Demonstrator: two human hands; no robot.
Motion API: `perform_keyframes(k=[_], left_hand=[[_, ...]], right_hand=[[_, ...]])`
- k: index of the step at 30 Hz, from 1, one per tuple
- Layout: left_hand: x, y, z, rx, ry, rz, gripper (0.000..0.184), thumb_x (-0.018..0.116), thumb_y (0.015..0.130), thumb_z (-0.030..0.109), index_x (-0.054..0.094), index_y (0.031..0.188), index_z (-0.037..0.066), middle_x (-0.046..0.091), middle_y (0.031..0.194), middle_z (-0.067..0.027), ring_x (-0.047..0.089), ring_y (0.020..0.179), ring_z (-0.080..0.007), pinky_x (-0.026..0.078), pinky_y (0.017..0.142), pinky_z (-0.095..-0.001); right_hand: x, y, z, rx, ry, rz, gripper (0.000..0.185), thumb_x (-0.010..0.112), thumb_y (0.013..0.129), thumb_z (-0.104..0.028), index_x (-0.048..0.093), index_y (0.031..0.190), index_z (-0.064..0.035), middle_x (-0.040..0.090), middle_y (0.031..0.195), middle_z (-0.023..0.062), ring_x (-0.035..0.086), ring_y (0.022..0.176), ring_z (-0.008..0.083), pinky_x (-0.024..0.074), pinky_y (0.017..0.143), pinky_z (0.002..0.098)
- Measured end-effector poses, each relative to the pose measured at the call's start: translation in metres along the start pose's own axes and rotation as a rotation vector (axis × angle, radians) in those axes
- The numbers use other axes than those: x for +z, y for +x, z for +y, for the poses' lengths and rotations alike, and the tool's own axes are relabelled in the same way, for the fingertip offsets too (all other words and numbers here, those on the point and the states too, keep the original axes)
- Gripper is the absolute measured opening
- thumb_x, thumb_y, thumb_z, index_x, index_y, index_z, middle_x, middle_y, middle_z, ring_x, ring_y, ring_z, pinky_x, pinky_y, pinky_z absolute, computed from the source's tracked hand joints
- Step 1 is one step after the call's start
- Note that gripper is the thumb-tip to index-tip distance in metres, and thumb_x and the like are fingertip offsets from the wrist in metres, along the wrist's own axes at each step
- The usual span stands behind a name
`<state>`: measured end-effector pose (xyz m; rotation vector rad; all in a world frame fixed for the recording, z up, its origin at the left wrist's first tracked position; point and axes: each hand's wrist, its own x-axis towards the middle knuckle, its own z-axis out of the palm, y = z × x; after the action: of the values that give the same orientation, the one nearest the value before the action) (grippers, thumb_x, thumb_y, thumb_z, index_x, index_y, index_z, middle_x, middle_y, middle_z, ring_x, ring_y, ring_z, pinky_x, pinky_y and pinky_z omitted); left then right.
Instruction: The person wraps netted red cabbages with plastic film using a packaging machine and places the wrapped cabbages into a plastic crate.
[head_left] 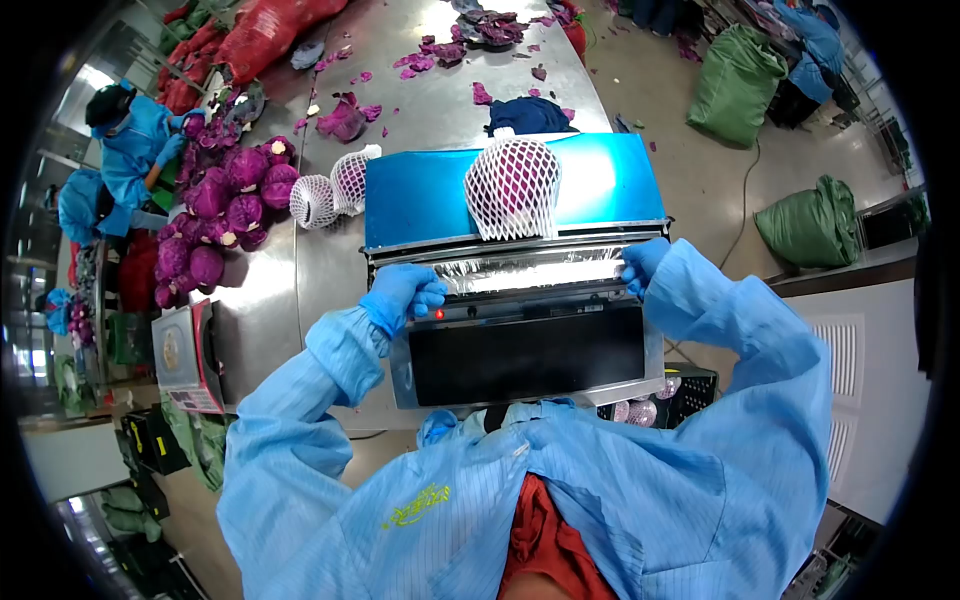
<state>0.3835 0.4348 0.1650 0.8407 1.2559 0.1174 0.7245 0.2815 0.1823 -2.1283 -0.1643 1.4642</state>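
My left hand (405,296), in a blue glove, is closed on the left end of a strip of clear plastic film (535,274). At the film's right end my right hand (643,266), gloved too, pinches the other corner. The film is stretched flat between them across the wrapping machine (520,310), just above its black plate (530,355). Behind the film, a red cabbage in a white foam net (513,188) rests on the machine's shiny blue top (415,195). A small red light glows beside my left hand.
Left of the machine lie two more netted cabbages (335,192) and a heap of bare red cabbages (225,200). Torn purple leaves (345,118) and a dark blue cloth (530,115) are farther back on the steel table (400,100). Co-workers in blue (140,145) stand at left; green sacks (738,85) stand right.
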Motion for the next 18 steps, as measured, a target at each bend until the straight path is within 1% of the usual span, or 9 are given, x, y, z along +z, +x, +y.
perform_keyframes(k=[2,4,5,7,11,13,15,16,18], left_hand=[[-0.007,-0.007,0.0,-0.034,-0.078,-0.082,0.019,0.052,0.09,0.019,0.058,0.088,0.001,0.061,0.067,-0.0063,0.057,0.049,-0.0109,0.039,0.036,-0.021],[-0.017,-0.035,-0.002,0.081,-0.024,-0.172,0.016,0.052,0.09,0.016,0.057,0.088,0.001,0.062,0.07,-0.0087,0.059,0.051,-0.0136,0.04,0.038,-0.021],[-0.023,-0.048,0.001,0.139,0.004,-0.216,0.015,0.052,0.089,0.014,0.057,0.088,0.0,0.063,0.071,-0.0098,0.061,0.052,-0.0149,0.041,0.038,-0.021],[-0.036,-0.072,0.007,0.201,-0.007,-0.216,0.014,0.052,0.089,0.014,0.057,0.087,0.001,0.063,0.07,-0.0106,0.06,0.051,-0.0158,0.041,0.038,-0.0222],[-0.04,-0.098,0.047,0.621,-0.09,-0.153,0.014,0.053,0.088,0.013,0.057,0.091,0.0,0.064,0.078,-0.0131,0.062,0.061,-0.0175,0.047,0.05,-0.0227],[-0.025,-0.075,0.071,0.996,-0.077,-0.036,0.023,0.058,0.084,0.012,0.059,0.102,-0.003,0.063,0.097,-0.0156,0.063,0.086,-0.0199,0.05,0.076,-0.0256],[-0.013,-0.041,0.101,1.167,0.247,0.016,0.048,0.067,0.079,0.016,0.052,0.119,-0.006,0.053,0.122,-0.0192,0.051,0.115,-0.0253,0.038,0.099,-0.0318],[-0.006,-0.02,0.111,1.256,0.567,0.072,0.065,0.072,0.074,0.021,0.045,0.126,-0.005,0.046,0.128,-0.0215,0.045,0.121,-0.0294,0.035,0.103,-0.0343],[0.01,0.02,0.115,1.323,1.005,0.116,0.095,0.081,0.062,0.03,0.033,0.135,-0.005,0.035,0.136,-0.0255,0.035,0.128,-0.0363,0.03,0.107,-0.0379]], right_hand=[[-0.013,-0.001,0.005,-0.027,0.071,-0.059,0.021,0.048,0.086,-0.017,0.057,0.082,0.0022,0.05,0.054,0.0072,0.046,0.044,0.0165,0.0381,0.04,0.03],[-0.018,-0.03,0.001,0.006,0.143,-0.11,0.02,0.05,0.081,-0.019,0.057,0.077,-0.0005,0.045,0.05,0.0059,0.038,0.04,0.0157,0.0307,0.038,0.0304],[-0.023,-0.047,-0.001,-0.038,0.136,-0.122,0.025,0.049,0.081,-0.024,0.046,0.061,-0.0097,0.044,0.049,0.0045,0.038,0.038,0.0161,0.0316,0.037,0.0303],[-0.041,-0.069,-0.008,-0.152,0.09,-0.161,0.024,0.051,0.08,-0.023,0.048,0.061,-0.0085,0.045,0.048,0.0047,0.038,0.037,0.0154,0.032,0.036,0.0301],[-0.062,-0.114,-0.056,-0.634,0.079,-0.228,0.015,0.051,0.081,-0.013,0.056,0.069,-0.0034,0.05,0.052,0.007,0.048,0.043,0.0144,0.0377,0.04,0.0252],[-0.075,-0.077,-0.078,-0.942,0.175,-0.315,0.015,0.053,0.082,-0.012,0.06,0.077,0.0005,0.06,0.068,0.0115,0.058,0.056,0.0173,0.0463,0.053,0.0268],[-0.062,-0.037,-0.107,-1.262,-0.006,-0.247,0.017,0.054,0.083,-0.012,0.062,0.091,0.0011,0.062,0.089,0.014,0.059,0.083,0.02,0.0462,0.074,0.0303],[-0.055,-0.015,-0.12,-1.444,-0.149,-0.205,0.021,0.055,0.084,-0.012,0.062,0.099,0.001,0.062,0.101,0.0151,0.058,0.096,0.0212,0.0452,0.083,0.032],[-0.029,0.041,-0.119,-1.406,-0.364,-0.352,0.039,0.063,0.08,-0.01,0.053,0.116,0.0,0.054,0.122,0.0173,0.05,0.116,0.0264,0.0373,0.098,0.0351]])
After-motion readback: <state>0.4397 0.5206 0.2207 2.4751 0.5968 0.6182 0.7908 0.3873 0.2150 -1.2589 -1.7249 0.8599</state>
